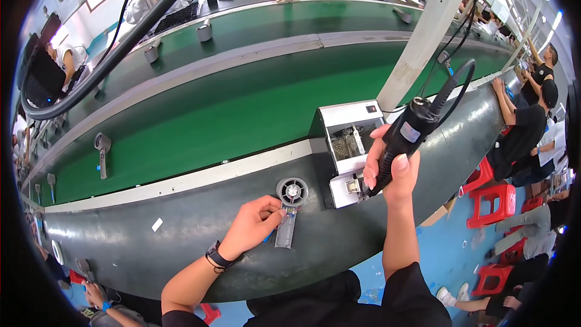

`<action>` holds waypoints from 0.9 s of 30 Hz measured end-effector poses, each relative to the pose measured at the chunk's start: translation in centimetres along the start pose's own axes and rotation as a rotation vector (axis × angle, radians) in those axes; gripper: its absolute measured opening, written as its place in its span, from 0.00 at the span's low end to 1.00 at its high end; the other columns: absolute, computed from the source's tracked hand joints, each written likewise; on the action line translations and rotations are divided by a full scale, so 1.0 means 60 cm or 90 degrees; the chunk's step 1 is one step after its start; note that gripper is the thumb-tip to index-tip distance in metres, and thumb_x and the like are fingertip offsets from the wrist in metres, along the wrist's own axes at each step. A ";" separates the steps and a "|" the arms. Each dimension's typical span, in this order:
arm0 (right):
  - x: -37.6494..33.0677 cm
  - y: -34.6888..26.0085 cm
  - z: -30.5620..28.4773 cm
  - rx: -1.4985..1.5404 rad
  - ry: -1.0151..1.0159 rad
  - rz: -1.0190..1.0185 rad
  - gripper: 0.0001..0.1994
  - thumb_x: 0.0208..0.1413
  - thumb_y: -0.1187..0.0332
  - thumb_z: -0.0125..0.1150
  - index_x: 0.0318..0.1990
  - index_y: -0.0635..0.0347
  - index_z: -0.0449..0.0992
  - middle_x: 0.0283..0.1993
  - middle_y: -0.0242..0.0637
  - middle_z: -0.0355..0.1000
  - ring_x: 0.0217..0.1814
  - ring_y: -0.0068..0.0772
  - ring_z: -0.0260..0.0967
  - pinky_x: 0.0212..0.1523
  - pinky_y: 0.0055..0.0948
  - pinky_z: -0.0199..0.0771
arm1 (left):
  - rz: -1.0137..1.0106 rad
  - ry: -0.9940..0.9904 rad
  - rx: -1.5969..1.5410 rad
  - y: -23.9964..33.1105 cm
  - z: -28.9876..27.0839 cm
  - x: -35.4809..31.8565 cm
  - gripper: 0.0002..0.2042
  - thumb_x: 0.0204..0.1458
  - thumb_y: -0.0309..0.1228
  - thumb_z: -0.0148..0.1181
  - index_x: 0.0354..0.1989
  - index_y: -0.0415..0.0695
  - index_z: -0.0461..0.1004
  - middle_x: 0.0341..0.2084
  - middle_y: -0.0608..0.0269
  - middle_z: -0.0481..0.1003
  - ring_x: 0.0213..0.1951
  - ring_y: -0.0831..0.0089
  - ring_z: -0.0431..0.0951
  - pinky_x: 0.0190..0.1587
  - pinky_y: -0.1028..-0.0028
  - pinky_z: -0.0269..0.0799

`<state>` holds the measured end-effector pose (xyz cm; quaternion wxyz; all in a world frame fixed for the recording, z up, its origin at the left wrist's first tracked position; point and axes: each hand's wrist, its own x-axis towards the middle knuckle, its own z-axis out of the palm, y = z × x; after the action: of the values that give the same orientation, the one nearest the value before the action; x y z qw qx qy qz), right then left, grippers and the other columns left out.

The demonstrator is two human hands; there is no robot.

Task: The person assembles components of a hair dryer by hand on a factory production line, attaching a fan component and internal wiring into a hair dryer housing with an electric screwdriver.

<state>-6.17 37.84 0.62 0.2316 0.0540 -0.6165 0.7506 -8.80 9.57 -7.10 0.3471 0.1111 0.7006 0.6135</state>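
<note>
My right hand is wrapped round a black electric screwdriver, its cable looping up from the top. The screwdriver's lower end points down at the front of a white and black screw feeder; the exact contact of its tip is hard to make out. On the dark bench, a partly assembled grey hair dryer lies with its round fan head away from me. Its handle is uncovered, and thin wires show near the neck. My left hand closes its fingers at the neck, holding the dryer beside the wires.
Beyond the bench runs a green conveyor belt carrying another grey dryer. A pale metal post rises behind the feeder. A small white paper piece lies to the left. Co-workers and red stools line the right.
</note>
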 end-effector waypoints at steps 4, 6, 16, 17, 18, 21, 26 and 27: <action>-0.007 0.003 -0.010 -0.001 0.020 -0.045 0.39 0.55 0.36 0.58 0.49 0.72 0.64 0.18 0.35 0.62 0.11 0.23 0.59 0.13 0.23 0.63 | 0.022 -0.001 -0.030 -0.001 0.005 0.003 0.05 0.60 0.23 0.56 0.40 0.34 0.71 0.30 0.65 0.77 0.32 0.82 0.75 0.37 0.79 0.71; -0.012 0.008 -0.019 0.001 0.005 -0.026 0.39 0.56 0.36 0.56 0.51 0.70 0.62 0.18 0.34 0.61 0.12 0.23 0.59 0.13 0.23 0.63 | 0.026 -0.001 -0.028 -0.002 0.002 0.007 0.05 0.60 0.23 0.56 0.40 0.34 0.71 0.30 0.65 0.76 0.32 0.82 0.74 0.36 0.79 0.71; -0.060 0.005 0.046 0.224 0.078 -0.157 0.33 0.63 0.36 0.42 0.52 0.61 0.56 0.19 0.32 0.59 0.11 0.26 0.58 0.14 0.26 0.66 | 0.042 0.033 0.033 -0.004 0.005 0.009 0.06 0.59 0.25 0.57 0.40 0.34 0.71 0.28 0.64 0.78 0.31 0.83 0.76 0.33 0.79 0.71; -0.067 0.018 0.056 0.228 0.045 -0.172 0.32 0.62 0.35 0.43 0.51 0.59 0.55 0.19 0.33 0.61 0.12 0.26 0.59 0.14 0.27 0.67 | 0.043 0.031 0.029 -0.005 0.004 0.010 0.07 0.59 0.25 0.58 0.40 0.34 0.72 0.29 0.63 0.79 0.32 0.82 0.78 0.35 0.78 0.73; -0.077 0.029 0.064 0.233 0.019 -0.147 0.33 0.61 0.35 0.45 0.52 0.58 0.55 0.20 0.34 0.63 0.13 0.29 0.62 0.17 0.30 0.69 | 0.040 0.036 0.031 -0.005 0.005 0.011 0.07 0.59 0.25 0.58 0.40 0.34 0.72 0.29 0.63 0.79 0.32 0.82 0.78 0.35 0.78 0.73; -0.101 0.070 0.092 0.213 -0.037 -0.141 0.34 0.59 0.36 0.51 0.54 0.58 0.55 0.22 0.35 0.65 0.17 0.31 0.65 0.22 0.33 0.72 | 0.067 0.038 0.050 -0.013 0.010 0.018 0.07 0.58 0.26 0.59 0.39 0.34 0.72 0.27 0.64 0.79 0.30 0.82 0.78 0.34 0.78 0.73; -0.109 0.128 0.096 0.207 -0.136 -0.217 0.35 0.58 0.37 0.55 0.56 0.58 0.55 0.25 0.36 0.67 0.20 0.31 0.66 0.25 0.32 0.73 | 0.080 0.051 0.077 -0.014 0.009 0.020 0.07 0.57 0.25 0.59 0.38 0.34 0.71 0.24 0.63 0.78 0.27 0.83 0.77 0.31 0.77 0.72; -0.107 0.131 0.104 0.191 -0.121 -0.239 0.35 0.58 0.37 0.55 0.55 0.60 0.55 0.25 0.36 0.66 0.19 0.31 0.66 0.24 0.31 0.74 | 0.082 0.052 0.090 -0.016 0.009 0.022 0.06 0.57 0.25 0.59 0.38 0.34 0.71 0.23 0.63 0.78 0.26 0.83 0.76 0.30 0.77 0.71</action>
<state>-5.00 29.06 -7.38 0.2974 0.2720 -0.4966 0.7688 -9.17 10.51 -8.47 0.2691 0.1549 0.7472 0.5877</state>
